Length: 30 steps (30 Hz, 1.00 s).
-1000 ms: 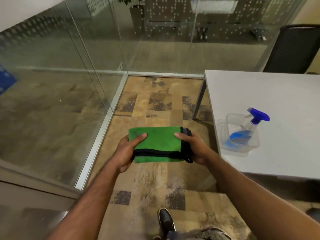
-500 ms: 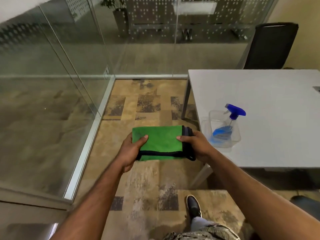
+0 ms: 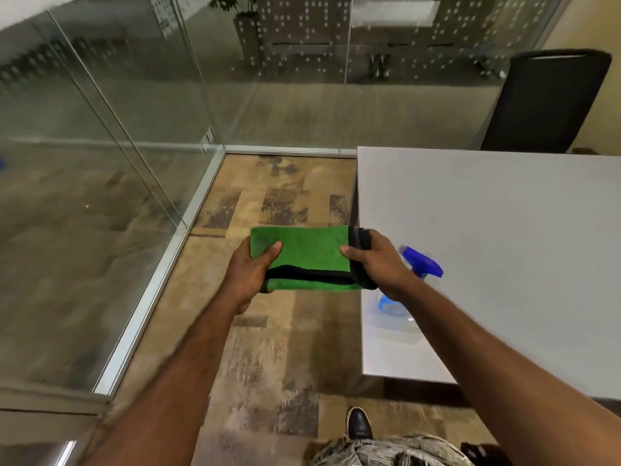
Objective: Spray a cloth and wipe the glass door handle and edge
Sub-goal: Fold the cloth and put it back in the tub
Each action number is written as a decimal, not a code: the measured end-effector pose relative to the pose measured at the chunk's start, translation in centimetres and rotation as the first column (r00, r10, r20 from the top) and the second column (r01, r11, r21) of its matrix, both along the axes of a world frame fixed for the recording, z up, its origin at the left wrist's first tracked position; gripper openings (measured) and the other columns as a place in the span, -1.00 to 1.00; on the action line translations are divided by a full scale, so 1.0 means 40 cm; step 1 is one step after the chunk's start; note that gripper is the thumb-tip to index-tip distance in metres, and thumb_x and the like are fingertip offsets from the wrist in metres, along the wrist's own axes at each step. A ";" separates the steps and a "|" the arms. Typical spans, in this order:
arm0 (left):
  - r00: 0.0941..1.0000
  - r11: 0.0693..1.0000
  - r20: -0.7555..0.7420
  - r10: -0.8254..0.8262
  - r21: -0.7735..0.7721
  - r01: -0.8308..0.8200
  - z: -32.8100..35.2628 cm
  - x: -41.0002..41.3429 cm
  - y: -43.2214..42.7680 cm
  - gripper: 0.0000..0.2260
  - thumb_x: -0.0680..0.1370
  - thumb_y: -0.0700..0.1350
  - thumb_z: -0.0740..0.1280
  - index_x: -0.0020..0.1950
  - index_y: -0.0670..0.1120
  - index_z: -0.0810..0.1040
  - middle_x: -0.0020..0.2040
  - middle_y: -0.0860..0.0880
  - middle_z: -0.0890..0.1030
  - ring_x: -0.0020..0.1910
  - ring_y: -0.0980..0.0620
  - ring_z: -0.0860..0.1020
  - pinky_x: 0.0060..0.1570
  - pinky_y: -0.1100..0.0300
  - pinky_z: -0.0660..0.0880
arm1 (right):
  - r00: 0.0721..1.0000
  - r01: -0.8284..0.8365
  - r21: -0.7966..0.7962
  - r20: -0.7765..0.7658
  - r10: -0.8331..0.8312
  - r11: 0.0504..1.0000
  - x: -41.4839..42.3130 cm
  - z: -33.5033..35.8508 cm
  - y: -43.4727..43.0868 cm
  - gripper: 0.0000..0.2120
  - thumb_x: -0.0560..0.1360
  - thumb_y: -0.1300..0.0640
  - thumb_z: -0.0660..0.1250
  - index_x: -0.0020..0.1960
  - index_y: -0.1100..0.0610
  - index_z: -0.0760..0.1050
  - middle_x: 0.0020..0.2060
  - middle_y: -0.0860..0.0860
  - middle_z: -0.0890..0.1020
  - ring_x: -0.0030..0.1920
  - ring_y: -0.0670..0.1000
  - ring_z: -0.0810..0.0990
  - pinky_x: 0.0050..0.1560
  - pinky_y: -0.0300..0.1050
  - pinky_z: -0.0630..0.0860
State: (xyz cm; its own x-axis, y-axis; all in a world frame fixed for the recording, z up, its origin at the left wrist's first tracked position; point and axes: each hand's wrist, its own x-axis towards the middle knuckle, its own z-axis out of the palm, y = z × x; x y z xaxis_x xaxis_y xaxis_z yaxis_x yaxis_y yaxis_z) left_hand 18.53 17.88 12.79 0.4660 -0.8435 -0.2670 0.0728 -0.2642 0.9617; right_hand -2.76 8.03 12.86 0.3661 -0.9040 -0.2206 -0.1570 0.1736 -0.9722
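Observation:
A folded green cloth [image 3: 309,255] with a black border is held flat in front of me, over the floor. My left hand [image 3: 250,269] grips its left end and my right hand [image 3: 379,264] grips its right end. Behind my right wrist a spray bottle [image 3: 421,262] with a blue trigger head stands in a clear plastic tub [image 3: 398,322] on the white table [image 3: 487,230]; my arm hides most of the bottle. Glass panels [image 3: 100,163] rise at my left. No door handle is in view.
A black office chair [image 3: 551,102] stands behind the table at the far right. A metal floor rail [image 3: 158,280] runs under the glass at my left. Patterned brown carpet [image 3: 279,348] lies between glass and table. My shoe [image 3: 359,423] shows at the bottom.
The view has swung left relative to the table, so the table and bottle now sit closer under my right arm, which covers the bottle. Both hands keep holding the cloth.

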 end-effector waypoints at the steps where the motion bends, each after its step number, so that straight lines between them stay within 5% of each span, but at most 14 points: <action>1: 1.000 1.000 0.002 0.005 0.002 -0.005 0.009 -0.011 -0.021 -0.77 0.59 -0.03 0.38 0.23 -0.03 0.55 0.06 -0.10 0.69 -0.08 -0.12 0.68 -0.46 0.20 0.53 | 1.000 0.004 -0.024 -0.007 -0.004 1.000 -0.009 0.013 -0.023 -0.79 0.49 0.26 0.44 0.09 0.11 0.54 0.04 0.09 0.67 0.02 0.06 0.65 0.15 0.01 0.57; 11: 0.997 0.999 0.072 -0.024 -0.023 0.025 0.115 -0.101 -0.288 -0.90 0.57 0.03 0.39 0.04 0.05 0.56 -0.03 -0.03 0.67 -0.11 -0.02 0.66 -0.44 0.16 0.59 | 0.998 0.054 -0.086 0.033 -0.051 0.995 -0.109 0.108 -0.263 -0.70 0.49 0.28 0.42 0.21 0.24 0.49 0.07 0.14 0.65 0.02 0.08 0.65 0.09 -0.01 0.60; 18: 0.969 0.969 0.045 -0.245 0.051 0.242 0.050 -0.155 -0.432 -0.96 0.57 -0.02 0.39 -0.02 0.06 0.64 0.06 -0.07 0.70 0.05 -0.11 0.67 0.04 -0.09 0.63 | 0.985 0.173 0.008 0.006 -0.173 0.985 -0.214 0.045 -0.351 -0.74 0.50 0.30 0.40 0.17 0.24 0.50 0.05 0.15 0.65 0.01 0.10 0.65 0.07 0.00 0.61; 22: 0.942 0.933 0.009 -0.335 0.144 0.330 -0.027 -0.206 -0.475 -0.92 0.59 -0.12 0.35 -0.02 0.03 0.62 0.07 -0.09 0.69 0.07 -0.10 0.66 0.14 -0.11 0.60 | 0.952 0.297 0.066 -0.099 -0.290 0.953 -0.276 -0.053 -0.357 -0.74 0.49 0.34 0.38 0.15 0.21 0.46 0.02 0.14 0.60 -0.08 0.04 0.60 -0.10 -0.14 0.56; 30: 0.929 0.888 0.034 -0.368 0.310 0.340 -0.174 -0.287 -0.517 -0.87 0.55 -0.19 0.38 0.06 -0.02 0.59 0.08 -0.13 0.68 0.05 -0.12 0.66 0.12 -0.15 0.60 | 0.888 0.307 0.046 -0.373 -0.269 0.951 -0.362 -0.240 -0.387 -0.69 0.43 0.24 0.45 0.14 0.18 0.50 0.02 0.13 0.62 0.06 0.18 0.62 0.14 0.13 0.57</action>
State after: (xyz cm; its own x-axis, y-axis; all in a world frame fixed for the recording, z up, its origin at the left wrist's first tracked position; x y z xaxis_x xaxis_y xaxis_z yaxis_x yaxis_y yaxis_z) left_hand 7.05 -2.81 5.85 0.1847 -0.8465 -0.4993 -0.1605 -0.5272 0.8344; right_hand -17.23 -7.43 3.24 -0.0279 -0.9235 -0.3826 -0.4183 0.3584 -0.8346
